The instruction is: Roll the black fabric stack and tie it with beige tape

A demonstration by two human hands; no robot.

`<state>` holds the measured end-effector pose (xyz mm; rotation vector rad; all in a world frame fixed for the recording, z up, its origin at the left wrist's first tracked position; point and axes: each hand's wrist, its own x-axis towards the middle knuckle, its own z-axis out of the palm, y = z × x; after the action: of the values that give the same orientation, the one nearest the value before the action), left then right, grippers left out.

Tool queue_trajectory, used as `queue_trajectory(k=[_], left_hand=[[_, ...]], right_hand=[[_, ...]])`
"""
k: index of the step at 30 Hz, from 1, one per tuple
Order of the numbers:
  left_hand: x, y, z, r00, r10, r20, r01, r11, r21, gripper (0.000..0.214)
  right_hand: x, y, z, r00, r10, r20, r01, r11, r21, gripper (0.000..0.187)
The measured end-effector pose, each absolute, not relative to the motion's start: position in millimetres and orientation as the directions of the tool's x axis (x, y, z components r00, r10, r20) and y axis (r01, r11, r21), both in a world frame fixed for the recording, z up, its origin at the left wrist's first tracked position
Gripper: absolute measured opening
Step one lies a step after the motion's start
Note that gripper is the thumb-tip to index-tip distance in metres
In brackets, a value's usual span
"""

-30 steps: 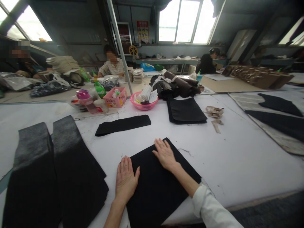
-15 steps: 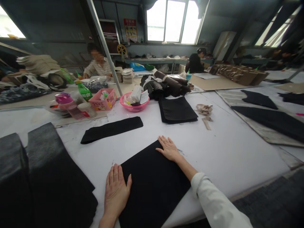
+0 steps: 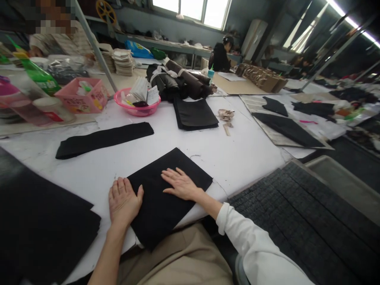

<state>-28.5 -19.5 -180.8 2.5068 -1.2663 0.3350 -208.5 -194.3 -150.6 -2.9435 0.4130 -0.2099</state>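
On the surface [image 3: 237, 154], nearer the person than the pink basin [image 3: 139, 111], the black fabric [image 3: 160, 211] overhangs the edge at one corner, so the left hand [image 3: 122, 202] and right hand [image 3: 181, 185] probably press it to keep it flat; each grip is spread open, pinching nothing. Left of the basin, a pink box [image 3: 84, 97] carries print too blurred to read.

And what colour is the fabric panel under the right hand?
Black, no visible pattern; the fabric panel shows best in the head view, under the right hand.
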Motion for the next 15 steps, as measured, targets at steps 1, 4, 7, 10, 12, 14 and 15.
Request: queue_trajectory(k=[1, 4, 7, 10, 12, 14, 15], left_hand=[[-28.4, -19.5, -180.3, 0.585, -0.736, 0.342, -0.808, -0.565, 0.165, 0.07], [-27.9, -19.6, -178.5, 0.591, -0.734, 0.334, -0.803, -0.576, 0.155, 0.069], [-28.7, -18.8, -176.9, 0.591, -0.737, 0.328, -0.803, -0.575, 0.154, 0.069], [-31.8, -15.2, -175.3, 0.584, -0.739, 0.335, -0.807, -0.574, 0.14, 0.068], [-33.8, -11.8, -172.7, 0.558, -0.763, 0.326, -0.823, -0.558, 0.103, 0.065], [-33.8, -9.7, -166.8, 0.525, -0.799, 0.294, -0.843, -0.536, 0.047, 0.063], [-33.0, -9.6, -162.3, 0.512, -0.814, 0.274, -0.849, -0.528, 0.018, 0.061]], right_hand=[[-219.6, -203.5, -149.8, 0.927, -0.36, 0.104, -0.339, -0.924, -0.179, 0.059], [-250.9, -240.6, -137.0, 0.692, -0.715, 0.096, -0.696, -0.697, -0.175, 0.059], [-263.3, -239.0, -128.0, 0.572, -0.797, 0.192, -0.778, -0.602, -0.181, 0.057], [-263.0, -190.4, -134.6, 0.73, -0.636, 0.249, -0.607, -0.771, -0.191, 0.055], [-267.1, -160.4, -142.4, 0.84, -0.497, 0.218, -0.463, -0.866, -0.188, 0.052], [-278.4, -150.0, -147.2, 0.822, -0.534, 0.198, -0.502, -0.844, -0.191, 0.049], [-286.0, -152.8, -147.5, 0.763, -0.615, 0.198, -0.584, -0.788, -0.193, 0.049]])
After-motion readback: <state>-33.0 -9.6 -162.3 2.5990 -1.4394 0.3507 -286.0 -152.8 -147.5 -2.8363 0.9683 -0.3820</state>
